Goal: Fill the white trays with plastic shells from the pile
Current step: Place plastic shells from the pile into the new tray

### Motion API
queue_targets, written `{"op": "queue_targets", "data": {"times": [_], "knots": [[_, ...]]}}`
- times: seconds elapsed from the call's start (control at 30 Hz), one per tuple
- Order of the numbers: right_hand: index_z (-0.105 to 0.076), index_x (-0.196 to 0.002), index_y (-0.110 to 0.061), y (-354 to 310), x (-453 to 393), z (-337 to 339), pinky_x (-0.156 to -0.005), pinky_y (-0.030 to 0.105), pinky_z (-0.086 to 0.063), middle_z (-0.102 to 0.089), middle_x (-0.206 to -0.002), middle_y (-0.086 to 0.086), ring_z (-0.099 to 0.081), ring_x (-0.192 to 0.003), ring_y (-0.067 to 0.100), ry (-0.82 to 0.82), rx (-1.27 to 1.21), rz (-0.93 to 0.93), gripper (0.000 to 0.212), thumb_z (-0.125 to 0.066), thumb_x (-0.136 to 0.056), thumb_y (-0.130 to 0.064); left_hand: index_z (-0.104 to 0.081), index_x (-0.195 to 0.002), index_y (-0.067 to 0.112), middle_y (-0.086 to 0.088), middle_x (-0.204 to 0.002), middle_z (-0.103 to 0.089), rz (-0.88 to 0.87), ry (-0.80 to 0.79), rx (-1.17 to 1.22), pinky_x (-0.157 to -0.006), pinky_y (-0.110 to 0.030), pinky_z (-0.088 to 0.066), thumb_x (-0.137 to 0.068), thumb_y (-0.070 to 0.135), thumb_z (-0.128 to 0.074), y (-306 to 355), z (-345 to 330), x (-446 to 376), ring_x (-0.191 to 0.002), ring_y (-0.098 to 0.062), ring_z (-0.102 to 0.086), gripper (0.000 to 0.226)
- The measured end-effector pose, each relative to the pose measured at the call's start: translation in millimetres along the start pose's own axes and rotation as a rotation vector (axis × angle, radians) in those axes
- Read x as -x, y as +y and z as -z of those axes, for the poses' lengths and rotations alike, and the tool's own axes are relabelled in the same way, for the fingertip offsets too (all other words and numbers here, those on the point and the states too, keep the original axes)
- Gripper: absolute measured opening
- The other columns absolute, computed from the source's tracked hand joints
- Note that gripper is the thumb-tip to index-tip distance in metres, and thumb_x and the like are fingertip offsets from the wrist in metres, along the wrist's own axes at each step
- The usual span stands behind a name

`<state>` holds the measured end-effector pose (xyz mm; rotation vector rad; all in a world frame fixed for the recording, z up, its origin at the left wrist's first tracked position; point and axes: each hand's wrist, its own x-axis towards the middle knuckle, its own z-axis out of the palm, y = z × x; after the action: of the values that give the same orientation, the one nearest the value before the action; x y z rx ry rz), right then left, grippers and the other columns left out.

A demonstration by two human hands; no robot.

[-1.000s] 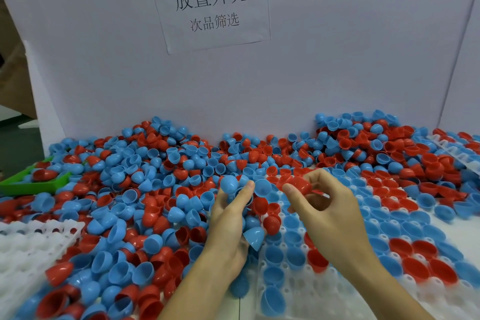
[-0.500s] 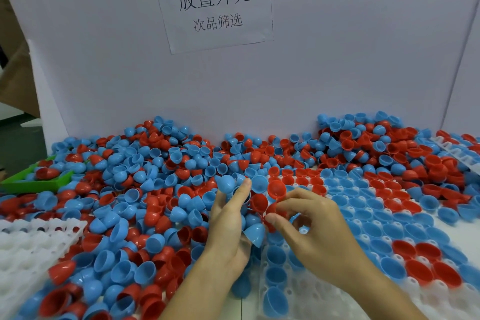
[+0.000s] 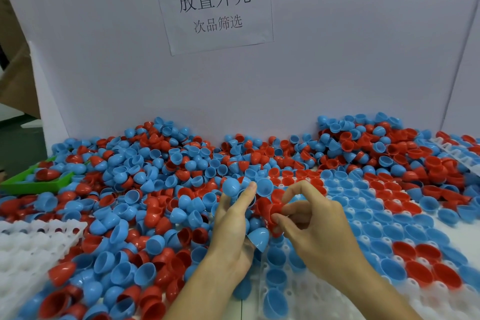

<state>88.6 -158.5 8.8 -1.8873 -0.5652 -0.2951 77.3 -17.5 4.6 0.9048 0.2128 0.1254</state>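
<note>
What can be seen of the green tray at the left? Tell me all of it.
The green tray is a shallow, bright green, plastic-looking dish with low sloped walls, lying flat at the far left edge of the pile. Only part shows; its left end runs out of view. Red and blue shells lie inside it, and loose shells press against its right and far sides. Neither hand touches it.

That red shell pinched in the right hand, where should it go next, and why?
Probably down into an empty cup of the white tray just below. The right hand already pinches the red shell above the tray, where bare white cups show beside seated blue shells. The left hand holds blue shells of its own.
</note>
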Motion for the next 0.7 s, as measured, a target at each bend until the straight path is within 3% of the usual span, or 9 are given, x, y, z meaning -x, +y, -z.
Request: {"op": "queue_targets", "data": {"times": [0.27, 0.37, 0.57, 0.7], "knots": [[-0.066, -0.085, -0.035, 1.9, -1.1, -2.5, -0.062, 0.009, -0.052, -0.069, -0.067, -0.023, -0.069, -0.063, -0.002, 0.055, 0.067, -0.059, 0.034, -0.078, -0.082, -0.004, -0.069, -0.113, 0.025, -0.010, -0.103, -0.077, 0.014, 0.000, -0.020, -0.064, -0.038, -0.060, -0.083, 0.029, -0.078, 0.2, -0.4, 0.0, -0.088, -0.031, -0.076, 0.032], [-0.076, -0.098, -0.023, 4.6, -0.7, -2.9, -0.064, 0.005, -0.050, -0.068, -0.065, -0.019, -0.068, -0.070, -0.005, 0.047, 0.090, -0.073, 0.027, -0.077, -0.081, -0.002, -0.070, -0.111, 0.024, -0.011, -0.102, -0.077, 0.026, -0.011, -0.012, -0.062, -0.037, -0.060, -0.084, 0.027, -0.077, 1.3, -1.1, 0.8, -0.087, -0.030, -0.076, 0.028], [-0.075, -0.110, -0.020, 3.6, -1.5, 0.1, -0.067, 0.007, -0.051, -0.073, -0.075, -0.015, -0.070, -0.074, -0.003, -0.026, 0.054, -0.107, 0.032, -0.074, -0.084, -0.001, -0.068, -0.117, 0.021, -0.014, -0.105, -0.077, 0.038, -0.049, 0.009, -0.062, -0.036, -0.060, -0.087, 0.025, -0.074, 4.6, -1.2, 2.6, -0.091, -0.031, -0.076, 0.030], [-0.073, -0.110, -0.025, 1.5, -1.5, 3.0, -0.067, 0.008, -0.052, -0.073, -0.076, -0.022, -0.070, -0.073, 0.000, -0.059, 0.054, -0.097, 0.034, -0.072, -0.084, -0.002, -0.066, -0.121, 0.021, -0.013, -0.110, -0.076, 0.033, -0.065, 0.012, -0.068, -0.038, -0.061, -0.082, 0.027, -0.076, 5.6, -2.2, 3.2, -0.098, -0.032, -0.074, 0.041]]}}
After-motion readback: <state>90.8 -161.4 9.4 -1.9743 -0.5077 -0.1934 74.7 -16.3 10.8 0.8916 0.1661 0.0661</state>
